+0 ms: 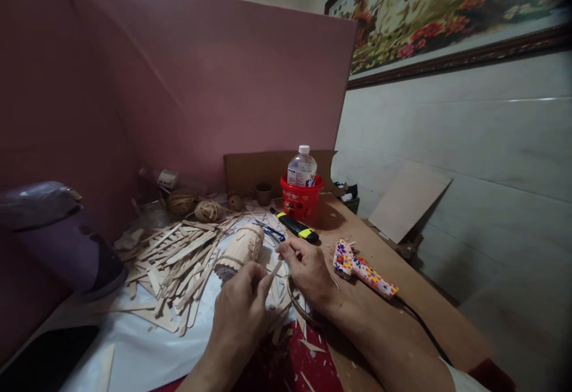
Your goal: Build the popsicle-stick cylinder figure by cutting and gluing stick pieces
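Observation:
Near the table's front, my left hand (pixel 241 302) is closed with the thumb pressed on a short piece of craft stick (pixel 277 268) that juts out to the upper right. Just right of it, my right hand (pixel 310 270) is closed in a pinch; what its fingertips hold, if anything, is too small to make out. A barrel shape built of craft sticks (pixel 241 250) lies on its side behind my left hand. Beyond my right fingertips are blue-handled scissors (pixel 273 232) and a black and yellow utility knife (pixel 295 226). A flower-patterned glue gun (pixel 364 270) lies to the right.
A big pile of loose craft sticks (pixel 179 261) covers the left. Twine balls (pixel 208 210) and a small brown pot (pixel 263 193) stand at the back. A red bucket (pixel 300 202) holds a plastic bottle (pixel 302 168). The glue gun's cord (pixel 422 323) runs off the front right.

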Demonstrator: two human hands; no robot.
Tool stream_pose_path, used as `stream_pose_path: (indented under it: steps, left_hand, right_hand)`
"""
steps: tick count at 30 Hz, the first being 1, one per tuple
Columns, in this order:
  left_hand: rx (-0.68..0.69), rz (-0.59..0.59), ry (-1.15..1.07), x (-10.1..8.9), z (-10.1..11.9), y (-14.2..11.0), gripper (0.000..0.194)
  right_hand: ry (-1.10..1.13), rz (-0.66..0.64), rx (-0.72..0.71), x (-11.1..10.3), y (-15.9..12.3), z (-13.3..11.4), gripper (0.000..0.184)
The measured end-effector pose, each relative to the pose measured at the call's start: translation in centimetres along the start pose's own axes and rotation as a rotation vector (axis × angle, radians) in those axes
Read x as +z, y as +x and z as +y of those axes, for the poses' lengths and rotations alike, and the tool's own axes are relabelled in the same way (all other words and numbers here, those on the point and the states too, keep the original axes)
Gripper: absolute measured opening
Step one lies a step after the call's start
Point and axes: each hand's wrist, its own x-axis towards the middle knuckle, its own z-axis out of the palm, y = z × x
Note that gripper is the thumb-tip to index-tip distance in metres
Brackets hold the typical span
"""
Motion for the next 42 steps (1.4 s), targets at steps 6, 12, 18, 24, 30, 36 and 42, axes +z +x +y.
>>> stream_pose_path:
  steps: [6, 12, 18, 24, 30, 36, 42]
  left_hand:
    - [0.012, 0.018, -0.371, 0.0, 0.6, 0.1, 0.025]
    - [-0.063, -0.059, -0.464, 0.4, 0.5, 0.0, 0.032]
    - [-0.132, -0.078, -0.629, 0.5, 0.0, 0.2, 0.03]
    - [-0.118, -0.07, -0.608, 0.6, 0.2, 0.3, 0.032]
    - [-0.136, -0.106, -0.61, 0.4, 0.4, 0.3, 0.033]
    - [-0.195, -0.119, -0.64, 0.7, 0.7, 0.1, 0.038]
    - [-0.334, -0.187, -0.786, 0.7, 1.1, 0.2, 0.041]
  right_hand:
    - [0.458, -0.245, 0.089, -0.1, -0.4, -0.6, 0.026]
    - [0.448, -0.201, 0.134, 0.1, -0.6, -0.7, 0.045]
    - [0.577, -0.179, 0.144, 0.3, -0.3, -0.1, 0.05]
    - [0.466, -0.153, 0.148, 0.1, -0.2, -0.4, 0.034]
    - [0.476, -0.124, 0.212, 0.2, -0.4, -0.7, 0.033]
    - [0.474, -0.07, 0.214, 0.2, -0.4, -0.7, 0.036]
    - [0.452, -0.049, 0.191, 0.2, -0.5, -0.7, 0.036]
